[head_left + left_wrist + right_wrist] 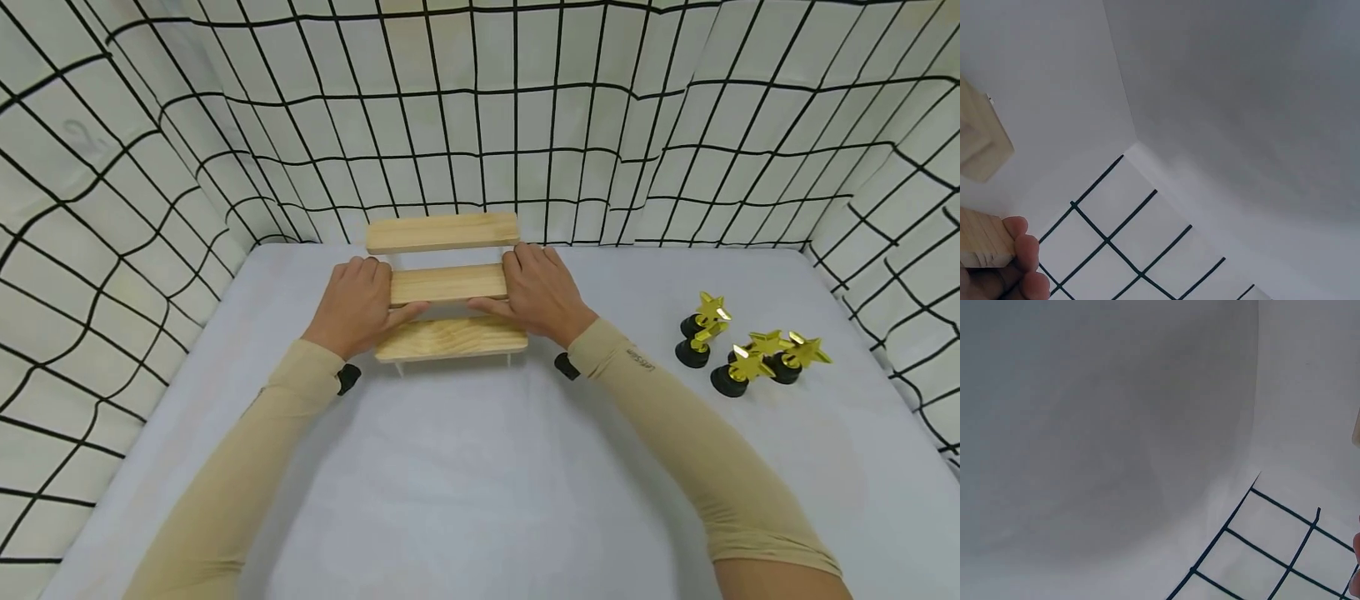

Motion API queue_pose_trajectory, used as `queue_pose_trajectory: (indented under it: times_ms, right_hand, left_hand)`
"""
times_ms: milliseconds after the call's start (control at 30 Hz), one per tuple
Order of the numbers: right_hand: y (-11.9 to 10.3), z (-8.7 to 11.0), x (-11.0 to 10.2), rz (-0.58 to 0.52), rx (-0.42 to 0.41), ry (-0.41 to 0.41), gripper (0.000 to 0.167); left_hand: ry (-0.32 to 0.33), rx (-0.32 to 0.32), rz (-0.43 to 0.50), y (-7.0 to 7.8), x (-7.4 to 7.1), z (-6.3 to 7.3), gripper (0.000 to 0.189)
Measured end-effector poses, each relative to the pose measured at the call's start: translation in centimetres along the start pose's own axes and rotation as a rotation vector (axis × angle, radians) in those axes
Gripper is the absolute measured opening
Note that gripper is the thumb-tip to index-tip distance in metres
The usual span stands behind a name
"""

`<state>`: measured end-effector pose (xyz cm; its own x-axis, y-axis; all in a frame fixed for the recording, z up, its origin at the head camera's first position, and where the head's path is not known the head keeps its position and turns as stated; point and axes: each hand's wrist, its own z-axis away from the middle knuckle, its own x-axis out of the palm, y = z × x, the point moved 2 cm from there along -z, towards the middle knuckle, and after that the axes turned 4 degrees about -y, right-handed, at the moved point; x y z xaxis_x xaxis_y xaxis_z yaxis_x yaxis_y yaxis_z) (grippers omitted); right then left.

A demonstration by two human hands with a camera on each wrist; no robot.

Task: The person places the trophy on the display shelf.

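A three-tier wooden display stand stands at the back of the table, its pale boards rising in steps. My left hand [352,304] grips the left end of the middle board [450,284], thumb along the front edge. At the opposite end my right hand [543,292] holds the same board, thumb also in front. Behind it is the top board [442,233]; the bottom board [453,337] sits in front on thin white legs. In the left wrist view, curled fingers [1027,250] wrap the board's end [985,234]. Only fingertips [1356,584] show in the right wrist view.
Several gold star trophies [750,363] with black round bases stand at the right of the white-covered table [450,483]. A black wire grid [480,125] over white sheeting encloses the back and sides, close behind the stand.
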<state>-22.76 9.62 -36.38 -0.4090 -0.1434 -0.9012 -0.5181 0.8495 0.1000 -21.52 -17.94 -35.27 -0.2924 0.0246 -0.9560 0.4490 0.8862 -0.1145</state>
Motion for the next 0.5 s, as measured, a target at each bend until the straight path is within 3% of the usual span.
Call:
queue_pose_trajectory:
  times_ms: [500]
  right_hand:
    - [2.8,1.7,-0.2,-0.010,0.039,-0.006,0.075]
  left_hand:
    - [0.001,0.039,0.036,2.3,0.5,-2.3,0.073]
